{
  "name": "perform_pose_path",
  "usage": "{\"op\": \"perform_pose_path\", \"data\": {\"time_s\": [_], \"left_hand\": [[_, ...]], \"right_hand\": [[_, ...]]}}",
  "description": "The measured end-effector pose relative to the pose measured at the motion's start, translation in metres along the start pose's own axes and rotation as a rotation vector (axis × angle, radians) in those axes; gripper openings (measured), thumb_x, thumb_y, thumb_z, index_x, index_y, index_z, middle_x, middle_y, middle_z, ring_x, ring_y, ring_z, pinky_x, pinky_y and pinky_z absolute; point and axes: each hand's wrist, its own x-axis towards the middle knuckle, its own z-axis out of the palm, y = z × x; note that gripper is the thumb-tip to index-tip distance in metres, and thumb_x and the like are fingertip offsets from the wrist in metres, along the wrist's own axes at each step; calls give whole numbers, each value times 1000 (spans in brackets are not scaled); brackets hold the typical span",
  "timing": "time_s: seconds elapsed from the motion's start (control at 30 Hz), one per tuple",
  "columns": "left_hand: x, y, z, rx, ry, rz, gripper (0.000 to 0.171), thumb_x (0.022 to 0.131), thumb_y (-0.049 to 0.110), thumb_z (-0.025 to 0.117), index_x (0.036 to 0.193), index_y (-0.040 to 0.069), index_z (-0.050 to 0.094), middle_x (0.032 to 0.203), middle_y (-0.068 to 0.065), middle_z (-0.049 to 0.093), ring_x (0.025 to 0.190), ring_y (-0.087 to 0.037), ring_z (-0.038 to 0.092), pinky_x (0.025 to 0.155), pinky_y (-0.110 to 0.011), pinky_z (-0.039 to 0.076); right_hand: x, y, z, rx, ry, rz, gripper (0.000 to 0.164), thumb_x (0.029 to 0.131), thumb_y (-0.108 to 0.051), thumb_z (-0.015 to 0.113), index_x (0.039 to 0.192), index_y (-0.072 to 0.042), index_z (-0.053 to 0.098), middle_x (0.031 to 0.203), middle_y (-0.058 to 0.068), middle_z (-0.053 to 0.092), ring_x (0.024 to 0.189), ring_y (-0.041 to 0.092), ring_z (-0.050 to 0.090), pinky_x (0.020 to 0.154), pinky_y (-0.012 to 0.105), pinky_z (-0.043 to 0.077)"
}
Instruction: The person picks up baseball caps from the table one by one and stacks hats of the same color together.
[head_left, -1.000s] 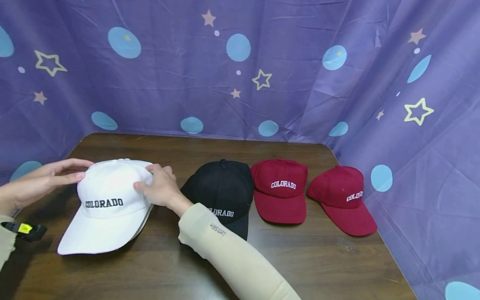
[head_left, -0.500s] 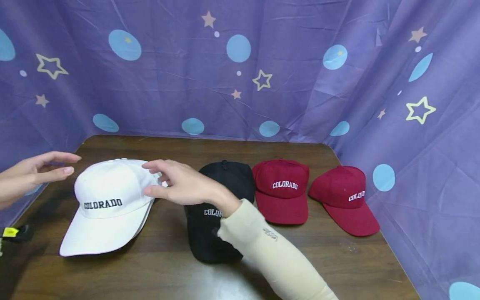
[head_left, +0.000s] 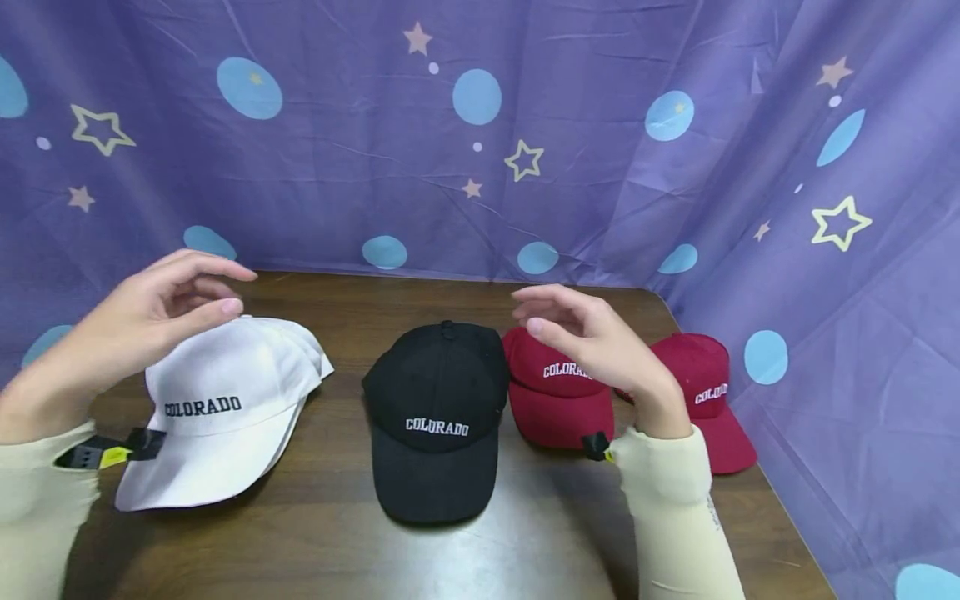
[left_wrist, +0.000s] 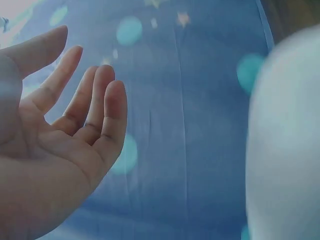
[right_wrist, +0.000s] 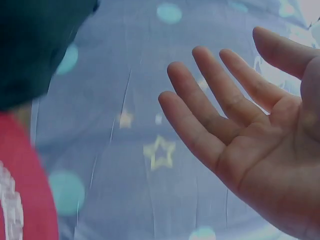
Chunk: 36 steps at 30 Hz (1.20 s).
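Note:
My left hand (head_left: 168, 304) hovers over the white cap (head_left: 225, 375) at the table's left, fingers loosely bent around nothing. That cap is stacked over another white one, whose edge shows at the right side. In the left wrist view the palm and parted fingers hold nothing, with a blurred white cap (left_wrist: 287, 145) at the right. My right hand (head_left: 592, 333) is raised above the middle red cap (head_left: 558, 412) and hides part of it. Relaxed, bare fingers (right_wrist: 195, 132) show in the right wrist view. Between the hands sits a black cap (head_left: 438, 400) lettered COLORADO.
A second red cap (head_left: 693, 367) lies at the right edge of the brown table (head_left: 360, 550), partly behind my right wrist. A purple curtain (head_left: 585, 108) with stars and blue dots encloses the back and sides. Small black devices are strapped at both wrists.
Both hands have left the white cap. My right hand has swung right, past the black cap to over the red one; my left hand has risen and shifted right. The caps stay put.

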Motion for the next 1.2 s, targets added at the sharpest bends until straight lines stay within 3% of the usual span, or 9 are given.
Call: {"op": "perform_pose_path", "data": {"time_s": [0.17,0.33,0.5,0.63,0.77,0.97,1.2], "left_hand": [[12,30,38,-49,-26,153,34,102,5,71,133,18,69,129,0,61,105,-11,66,86,-13,48],[28,51,79,-95,-64,217,33,101,9,73,130,24,70,125,5,64,102,-13,67,89,-17,50],[38,73,122,-168,-125,300,30,99,10,76,128,18,71,125,3,67,100,-12,70,92,-23,53],[44,95,160,-239,-215,347,31,98,11,77,128,13,71,127,1,67,100,-11,71,93,-30,57],[49,115,196,-308,-293,339,32,98,13,77,129,13,70,128,4,66,101,-10,70,93,-31,59],[56,142,239,-388,-359,285,32,100,13,75,131,11,67,126,2,67,103,-11,68,92,-28,59],[57,152,273,-446,-369,173,33,100,12,72,132,11,66,125,-1,68,100,-9,69,93,-25,57]], "right_hand": [[-22,22,-27,-82,63,87,39,105,-19,69,144,-21,64,133,2,70,120,17,68,98,25,55],[-39,46,-44,-172,125,166,37,106,-24,68,143,-22,65,136,1,69,118,20,70,96,23,53],[-44,79,-51,-251,141,238,42,106,-27,68,147,-20,61,144,4,64,124,26,68,105,43,52],[-42,103,-53,-261,154,257,47,106,-22,67,150,-9,56,146,16,60,130,38,64,111,56,47],[-40,121,-53,-260,166,298,52,106,-21,67,153,-4,52,147,24,56,133,44,60,114,58,44],[-34,139,-52,-262,123,382,61,107,-33,64,157,-4,46,154,25,52,139,45,55,114,58,44],[-23,152,-48,-325,78,435,70,107,-46,61,158,-1,44,154,26,53,140,45,54,115,59,42]]}}
